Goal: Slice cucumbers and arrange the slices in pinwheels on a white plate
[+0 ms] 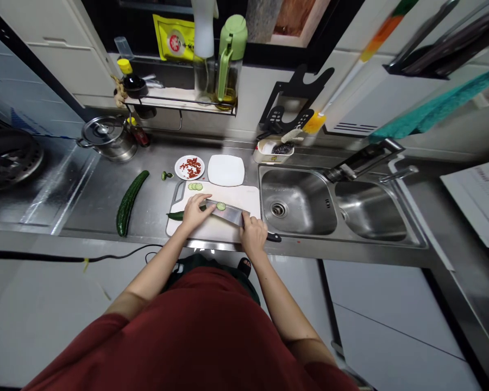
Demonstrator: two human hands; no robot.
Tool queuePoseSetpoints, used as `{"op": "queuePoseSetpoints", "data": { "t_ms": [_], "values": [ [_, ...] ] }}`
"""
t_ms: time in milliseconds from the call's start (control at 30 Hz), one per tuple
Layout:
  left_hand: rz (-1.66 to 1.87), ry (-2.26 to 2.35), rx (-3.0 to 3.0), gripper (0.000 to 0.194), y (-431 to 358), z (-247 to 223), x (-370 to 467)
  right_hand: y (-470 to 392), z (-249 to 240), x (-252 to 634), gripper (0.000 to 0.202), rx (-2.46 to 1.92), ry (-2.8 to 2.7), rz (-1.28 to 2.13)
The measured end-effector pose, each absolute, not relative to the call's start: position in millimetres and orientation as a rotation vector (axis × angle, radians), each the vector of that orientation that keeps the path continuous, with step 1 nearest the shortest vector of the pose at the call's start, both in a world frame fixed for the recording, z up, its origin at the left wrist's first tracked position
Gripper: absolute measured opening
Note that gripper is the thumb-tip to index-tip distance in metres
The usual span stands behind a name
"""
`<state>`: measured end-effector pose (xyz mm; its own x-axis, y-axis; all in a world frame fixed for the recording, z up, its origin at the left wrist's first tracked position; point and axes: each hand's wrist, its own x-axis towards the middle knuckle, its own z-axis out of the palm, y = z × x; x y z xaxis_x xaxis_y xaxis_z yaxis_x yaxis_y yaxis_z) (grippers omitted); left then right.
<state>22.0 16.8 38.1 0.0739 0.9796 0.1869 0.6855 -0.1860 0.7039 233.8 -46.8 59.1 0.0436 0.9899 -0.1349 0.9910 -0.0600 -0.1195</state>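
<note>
My right hand point(253, 233) is closed around the black handle of a broad-bladed kitchen knife point(230, 214), its blade slanting over the white cutting board point(224, 233). One cucumber slice point(220, 206) lies on the flat of the blade. My left hand point(195, 213) curls over a cut cucumber point(175, 216), whose tapered end sticks out to the left. Its thumb and fingertips are close to the blade's left end; whether they touch it I cannot tell. A few overlapping cucumber slices point(195, 186) rest at the board's upper left.
A whole cucumber point(131, 203) lies left of the board. Behind the board are a plate of chopped red pieces point(189, 168) and a white square plate point(226, 170). Cucumber scraps point(167, 175) lie nearby. The sink point(297, 201) is on the right, a lidded pot point(106, 138) back left.
</note>
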Motion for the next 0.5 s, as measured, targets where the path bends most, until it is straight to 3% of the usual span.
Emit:
{"op": "queuePoseSetpoints", "data": {
  "t_ms": [133,300,500],
  "values": [
    [0.789,1.614,2.011,0.049,15.3,48.0,28.6,-48.7,57.8,235.3,0.051,2.259,2.204,-0.245],
    [0.653,1.534,2.019,0.032,21.4,54.4,31.8,-50.9,57.4,238.0,0.052,2.213,2.227,-0.229],
    [0.656,1.448,2.008,0.024,25.2,51.4,36.3,-54.2,51.7,240.5,0.051,2.203,2.224,-0.231]
  ]
}}
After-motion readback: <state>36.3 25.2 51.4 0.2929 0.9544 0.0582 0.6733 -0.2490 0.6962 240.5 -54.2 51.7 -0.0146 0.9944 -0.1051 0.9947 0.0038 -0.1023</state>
